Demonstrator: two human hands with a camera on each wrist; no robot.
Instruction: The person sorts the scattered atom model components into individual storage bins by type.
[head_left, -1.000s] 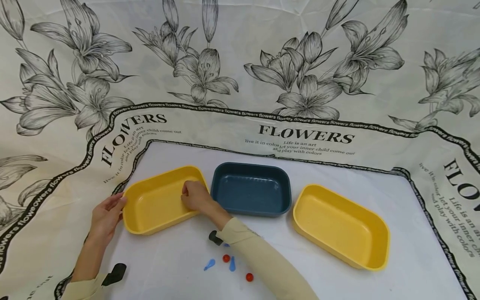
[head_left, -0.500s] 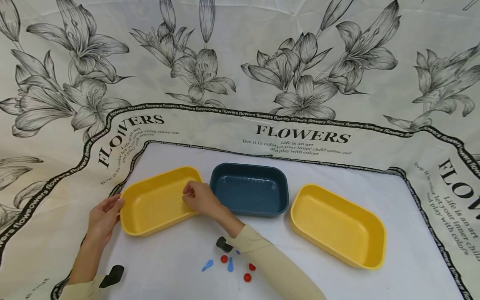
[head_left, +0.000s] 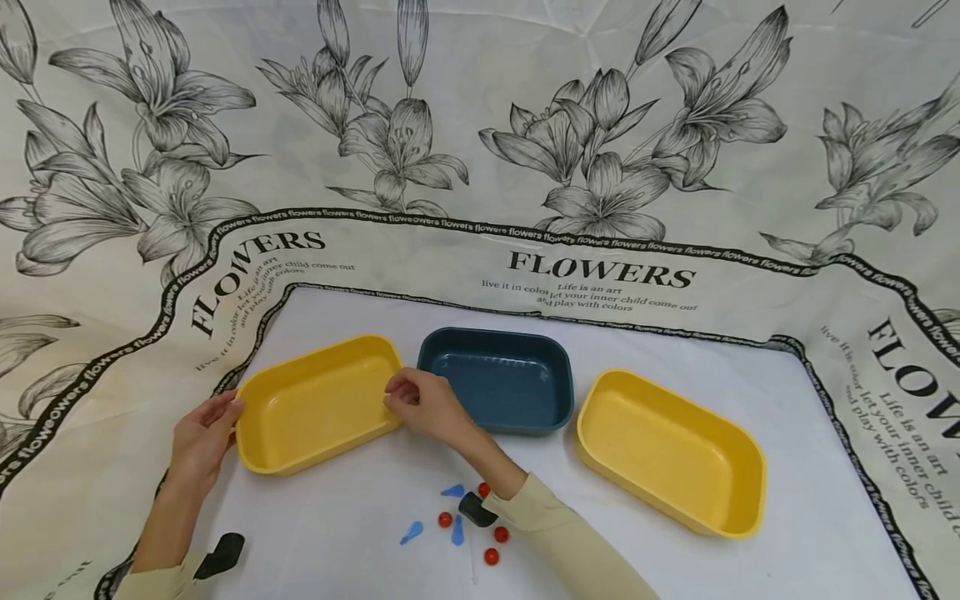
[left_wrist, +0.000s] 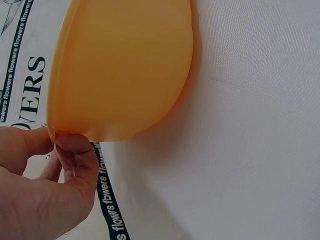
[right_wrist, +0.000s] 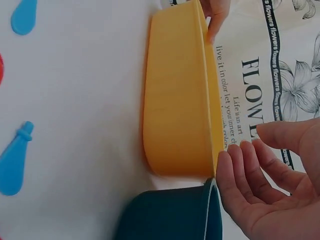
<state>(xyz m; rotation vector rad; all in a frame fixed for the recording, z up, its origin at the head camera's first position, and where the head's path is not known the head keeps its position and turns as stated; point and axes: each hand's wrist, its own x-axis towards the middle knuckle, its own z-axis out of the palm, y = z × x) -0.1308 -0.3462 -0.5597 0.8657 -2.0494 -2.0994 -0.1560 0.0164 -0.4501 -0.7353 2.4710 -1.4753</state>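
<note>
My left hand [head_left: 201, 446] pinches the rim at the left end of a yellow tray [head_left: 315, 408], thumb on one side and fingers on the other, as the left wrist view shows. The right hand [head_left: 429, 406] is at the tray's right end, its fingers [right_wrist: 239, 162] loosely bent, the thumb apart and nothing between them. In the right wrist view the fingertips are close by the tray's rim; whether they touch it I cannot tell. No contents show inside this tray. A dark blue tray [head_left: 498, 383] stands just behind and right of the right hand.
Another yellow tray [head_left: 671, 450] sits slanted at the right. On the white cloth near the right forearm lie several red balls [head_left: 445, 520] and blue drop-shaped pieces [head_left: 412, 532]. A flower-printed cloth [head_left: 585, 200] rises behind and at the sides.
The right hand has drawn back rightward from over the yellow tray's inside to its right end, and its fingers have loosened. The left hand keeps its grip on the rim.
</note>
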